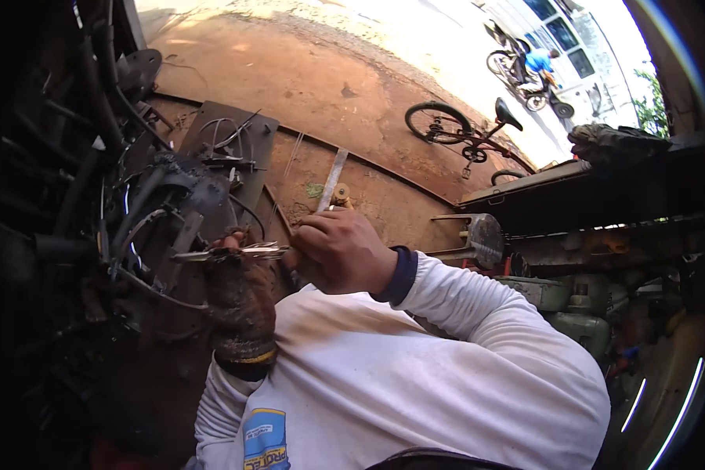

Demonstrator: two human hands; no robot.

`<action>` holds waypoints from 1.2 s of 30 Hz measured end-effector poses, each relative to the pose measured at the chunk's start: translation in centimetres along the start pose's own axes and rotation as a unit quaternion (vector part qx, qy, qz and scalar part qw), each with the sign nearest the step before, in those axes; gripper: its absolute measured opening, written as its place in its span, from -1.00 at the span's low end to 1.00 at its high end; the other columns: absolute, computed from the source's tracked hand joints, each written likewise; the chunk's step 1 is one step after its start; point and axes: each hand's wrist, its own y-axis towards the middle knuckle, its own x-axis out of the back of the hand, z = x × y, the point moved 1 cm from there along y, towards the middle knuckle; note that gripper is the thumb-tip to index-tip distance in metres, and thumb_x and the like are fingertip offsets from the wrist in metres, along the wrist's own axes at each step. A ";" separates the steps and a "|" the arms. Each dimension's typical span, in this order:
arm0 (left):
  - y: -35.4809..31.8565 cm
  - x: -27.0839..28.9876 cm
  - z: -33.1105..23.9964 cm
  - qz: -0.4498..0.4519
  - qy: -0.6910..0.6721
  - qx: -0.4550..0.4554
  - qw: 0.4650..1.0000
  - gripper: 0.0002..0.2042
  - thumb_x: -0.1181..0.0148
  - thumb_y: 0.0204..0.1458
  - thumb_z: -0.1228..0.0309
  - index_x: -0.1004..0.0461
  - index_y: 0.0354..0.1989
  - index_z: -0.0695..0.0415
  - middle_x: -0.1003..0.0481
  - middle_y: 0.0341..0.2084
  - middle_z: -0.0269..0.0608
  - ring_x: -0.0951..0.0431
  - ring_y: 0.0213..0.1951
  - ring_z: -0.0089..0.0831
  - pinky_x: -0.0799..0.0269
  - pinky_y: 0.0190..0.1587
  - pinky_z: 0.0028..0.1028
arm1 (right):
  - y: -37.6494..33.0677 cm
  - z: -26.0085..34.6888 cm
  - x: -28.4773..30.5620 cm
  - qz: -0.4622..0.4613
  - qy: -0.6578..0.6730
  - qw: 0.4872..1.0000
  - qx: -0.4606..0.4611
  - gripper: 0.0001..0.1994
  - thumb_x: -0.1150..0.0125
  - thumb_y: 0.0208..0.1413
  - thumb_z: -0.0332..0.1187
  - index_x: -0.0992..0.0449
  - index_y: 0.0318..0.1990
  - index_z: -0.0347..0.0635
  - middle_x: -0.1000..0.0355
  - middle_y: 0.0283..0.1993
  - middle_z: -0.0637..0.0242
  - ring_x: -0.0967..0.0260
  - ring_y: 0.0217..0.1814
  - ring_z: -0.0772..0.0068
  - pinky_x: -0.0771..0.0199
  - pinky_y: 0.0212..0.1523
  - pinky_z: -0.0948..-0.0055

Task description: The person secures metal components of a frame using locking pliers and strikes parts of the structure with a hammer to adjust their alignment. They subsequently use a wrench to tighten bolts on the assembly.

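Observation:
My left hand (243,304), in a dirty brown work glove, is closed around a bundle of thin, shiny metal rods (263,250). A flat, pointed end of metal sticks out on the left side of that grip. My bare right hand (338,249) is curled closed at the bundle's right end, its fingertips touching or nearly touching the rods. What lies inside its fingers is hidden. Just beyond the right knuckles are a pale flat metal bar (334,178) and a small brass-coloured round piece (341,193); whether I hold either cannot be made out.
Dark tubes and bent metal parts (145,196) crowd the left, beside a steel plate (251,160). A small metal stool (484,239) stands to the right, near green machinery (580,313). Farther off are a bicycle (470,141) and a person in blue (539,61) by a motorcycle.

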 end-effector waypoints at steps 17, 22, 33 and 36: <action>0.8 0.2 -2.8 0.076 0.110 0.157 0.979 -0.72 0.01 0.20 0.48 -0.34 0.07 0.20 -0.40 -0.05 -0.07 -0.37 0.05 -0.18 -0.28 0.16 -0.30 | 0.9 -0.8 -0.5 0.175 0.295 0.882 -0.324 -0.73 -0.23 0.10 -0.17 -0.41 -0.45 -0.17 -0.37 -0.54 0.24 -0.35 -0.56 0.18 -0.31 -0.53 0.25; -0.6 0.3 -0.5 0.086 0.382 -0.080 0.916 -0.73 0.06 0.22 0.49 -0.34 0.08 0.22 -0.40 -0.01 -0.10 -0.36 0.09 -0.23 -0.23 0.21 -0.31 | 0.4 -1.8 0.4 0.283 0.053 0.948 -0.136 -0.73 -0.14 0.20 -0.18 -0.45 -0.32 -0.24 -0.39 -0.45 0.24 -0.37 -0.48 0.28 -0.34 -0.46 0.32; 0.4 0.8 -3.8 0.254 0.166 0.173 0.937 -0.45 0.01 0.01 0.56 -0.20 0.27 0.15 -0.26 0.21 0.00 -0.25 0.25 -0.12 -0.06 0.35 -0.24 | 0.6 -5.8 -3.2 0.554 0.444 0.613 -0.346 0.04 0.13 0.10 0.35 0.41 0.43 -0.25 0.36 0.52 0.07 0.27 0.52 0.16 0.16 0.42 0.26; -0.3 1.0 -4.7 0.127 -0.070 0.351 0.925 -0.49 0.07 0.07 0.55 -0.19 0.27 0.19 -0.27 0.20 0.00 -0.26 0.24 -0.17 -0.09 0.34 -0.28 | 1.7 -4.8 -3.5 0.594 0.464 0.534 -0.383 0.06 0.05 0.09 0.33 0.45 0.42 -0.25 0.43 0.53 0.08 0.37 0.54 0.16 0.22 0.43 0.26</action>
